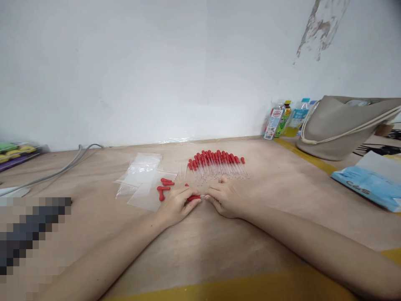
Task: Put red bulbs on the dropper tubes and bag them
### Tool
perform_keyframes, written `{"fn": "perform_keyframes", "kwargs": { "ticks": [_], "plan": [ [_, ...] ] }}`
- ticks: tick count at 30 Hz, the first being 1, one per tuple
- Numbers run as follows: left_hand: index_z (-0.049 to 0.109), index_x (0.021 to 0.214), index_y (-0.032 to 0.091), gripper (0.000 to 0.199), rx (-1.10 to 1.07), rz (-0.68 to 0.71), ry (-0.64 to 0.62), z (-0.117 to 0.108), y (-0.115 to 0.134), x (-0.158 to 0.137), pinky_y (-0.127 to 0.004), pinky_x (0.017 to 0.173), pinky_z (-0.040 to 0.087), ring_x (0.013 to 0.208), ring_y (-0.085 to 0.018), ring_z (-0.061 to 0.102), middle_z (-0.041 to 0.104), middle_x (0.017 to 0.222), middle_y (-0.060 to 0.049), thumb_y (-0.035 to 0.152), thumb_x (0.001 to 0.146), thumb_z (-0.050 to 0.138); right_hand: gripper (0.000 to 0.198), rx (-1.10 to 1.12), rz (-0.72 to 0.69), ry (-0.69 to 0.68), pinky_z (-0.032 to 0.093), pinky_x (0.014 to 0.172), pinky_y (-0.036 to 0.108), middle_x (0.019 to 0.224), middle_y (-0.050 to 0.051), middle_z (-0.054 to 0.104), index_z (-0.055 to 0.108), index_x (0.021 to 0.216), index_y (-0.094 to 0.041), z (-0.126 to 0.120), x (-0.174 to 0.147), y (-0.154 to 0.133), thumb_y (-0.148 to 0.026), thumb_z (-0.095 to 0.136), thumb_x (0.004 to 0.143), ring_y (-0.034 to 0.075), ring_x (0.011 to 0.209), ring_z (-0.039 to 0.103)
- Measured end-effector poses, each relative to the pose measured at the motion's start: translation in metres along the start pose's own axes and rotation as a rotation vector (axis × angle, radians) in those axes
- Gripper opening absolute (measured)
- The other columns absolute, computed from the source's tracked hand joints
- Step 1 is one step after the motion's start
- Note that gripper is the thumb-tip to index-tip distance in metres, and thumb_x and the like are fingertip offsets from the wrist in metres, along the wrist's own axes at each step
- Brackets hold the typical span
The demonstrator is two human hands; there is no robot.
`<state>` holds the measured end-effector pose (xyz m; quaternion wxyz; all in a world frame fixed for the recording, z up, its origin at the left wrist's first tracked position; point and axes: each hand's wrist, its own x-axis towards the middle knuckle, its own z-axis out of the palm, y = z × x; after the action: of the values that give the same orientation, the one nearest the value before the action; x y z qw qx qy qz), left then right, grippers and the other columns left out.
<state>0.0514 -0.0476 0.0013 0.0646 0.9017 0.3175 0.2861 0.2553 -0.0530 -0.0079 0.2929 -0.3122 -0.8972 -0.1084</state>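
Between my two hands lies a dropper, its red rubber bulb (194,197) meeting a thin clear tube (202,196). The fingers of my left hand (178,204) pinch the bulb. My right hand (226,198) is closed on the clear tube, whose far end its fingers hide. Several loose red bulbs (163,189) rest just left of my left hand, and another peeks out behind it. Beyond my hands, many droppers with red bulbs (216,156) lie side by side in a fan, bulbs toward the wall. A few bare clear tubes (182,169) lie left of them.
Clear plastic bags (140,167) overlap on the wooden table (194,251) at the left. A grey cable (62,169) runs along the far left. Drink bottles (294,119), a grey bag (341,125) and a blue tissue pack (366,184) are at the right.
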Motion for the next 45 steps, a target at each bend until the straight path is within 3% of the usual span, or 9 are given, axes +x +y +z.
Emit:
{"fn": "perform_keyframes", "kwargs": {
  "ticks": [9, 13, 17, 21, 26, 31, 34, 39, 45],
  "plan": [
    [0.056, 0.093, 0.018, 0.019, 0.079, 0.064, 0.007, -0.007, -0.009, 0.004, -0.030, 0.075, 0.044, 0.082, -0.018, 0.056, 0.062, 0.086, -0.005, 0.033, 0.083, 0.050, 0.021, -0.012, 0.069, -0.144, 0.029, 0.068, 0.031, 0.071, 0.004, 0.063, 0.064, 0.075, -0.018, -0.020, 0.011, -0.004, -0.024, 0.046, 0.083, 0.016, 0.073, 0.050],
    [0.049, 0.111, 0.018, 0.046, 0.125, -0.108, 0.109, -0.025, -0.023, 0.007, -0.036, 0.083, 0.043, 0.097, -0.023, 0.052, 0.057, 0.105, -0.009, 0.044, 0.074, 0.058, 0.020, 0.186, 0.377, -0.170, 0.034, 0.064, 0.028, 0.070, 0.002, 0.066, 0.067, 0.074, -0.020, -0.024, 0.022, 0.012, -0.025, 0.049, 0.080, 0.015, 0.068, 0.055],
    [0.058, 0.093, 0.018, 0.032, 0.090, -0.317, 0.125, -0.045, -0.050, 0.009, -0.036, 0.082, 0.044, 0.095, -0.022, 0.054, 0.059, 0.099, -0.007, 0.045, 0.076, 0.053, 0.019, 0.262, 0.769, -0.044, 0.037, 0.063, 0.026, 0.072, 0.001, 0.067, 0.066, 0.067, -0.021, -0.009, 0.044, 0.032, -0.034, 0.053, 0.074, 0.016, 0.070, 0.058],
    [0.060, 0.084, 0.017, 0.032, -0.065, -0.633, 0.104, -0.058, -0.072, 0.006, -0.032, 0.063, 0.049, 0.071, -0.019, 0.061, 0.062, 0.086, -0.006, 0.047, 0.074, 0.053, 0.026, 0.127, 0.916, -0.010, 0.034, 0.076, 0.032, 0.068, 0.001, 0.066, 0.062, 0.059, -0.021, 0.012, 0.076, 0.036, -0.038, 0.051, 0.075, 0.017, 0.073, 0.058],
    [0.061, 0.078, 0.018, 0.029, -0.038, -0.687, 0.089, -0.059, -0.087, 0.001, -0.032, 0.066, 0.049, 0.071, -0.019, 0.062, 0.064, 0.075, -0.004, 0.045, 0.072, 0.056, 0.029, -0.016, 0.937, -0.081, 0.028, 0.080, 0.037, 0.073, 0.005, 0.065, 0.063, 0.066, -0.019, 0.035, 0.101, 0.033, -0.039, 0.046, 0.078, 0.020, 0.076, 0.058],
    [0.062, 0.079, 0.017, 0.030, -0.031, -0.661, 0.105, -0.053, -0.092, 0.000, -0.034, 0.065, 0.050, 0.068, -0.020, 0.062, 0.064, 0.075, -0.006, 0.046, 0.072, 0.055, 0.034, -0.076, 0.933, -0.153, 0.026, 0.080, 0.040, 0.073, 0.007, 0.065, 0.062, 0.067, -0.016, 0.042, 0.099, 0.031, -0.046, 0.046, 0.076, 0.020, 0.073, 0.058],
    [0.062, 0.079, 0.018, 0.029, -0.002, -0.647, 0.110, -0.053, -0.092, 0.000, -0.034, 0.065, 0.050, 0.069, -0.020, 0.062, 0.064, 0.075, -0.006, 0.045, 0.073, 0.055, 0.036, -0.091, 0.863, -0.129, 0.024, 0.080, 0.040, 0.071, 0.005, 0.065, 0.060, 0.068, -0.018, 0.040, 0.096, 0.025, -0.048, 0.044, 0.078, 0.019, 0.071, 0.057],
    [0.062, 0.078, 0.019, 0.027, 0.017, -0.660, 0.078, -0.053, -0.093, 0.000, -0.032, 0.066, 0.050, 0.072, -0.020, 0.062, 0.064, 0.075, -0.005, 0.044, 0.072, 0.055, 0.028, -0.072, 0.732, -0.134, 0.022, 0.080, 0.037, 0.074, 0.004, 0.065, 0.062, 0.072, -0.019, 0.042, 0.104, 0.009, -0.038, 0.043, 0.081, 0.017, 0.074, 0.056],
    [0.066, 0.091, 0.021, 0.031, 0.129, -0.469, 0.054, -0.055, -0.092, 0.000, -0.036, 0.081, 0.044, 0.093, -0.025, 0.057, 0.061, 0.099, -0.009, 0.044, 0.075, 0.051, 0.027, -0.093, 0.777, -0.232, 0.021, 0.079, 0.037, 0.071, 0.008, 0.066, 0.065, 0.069, -0.017, 0.054, 0.116, 0.006, -0.032, 0.046, 0.079, 0.019, 0.073, 0.057]
  ]
}}
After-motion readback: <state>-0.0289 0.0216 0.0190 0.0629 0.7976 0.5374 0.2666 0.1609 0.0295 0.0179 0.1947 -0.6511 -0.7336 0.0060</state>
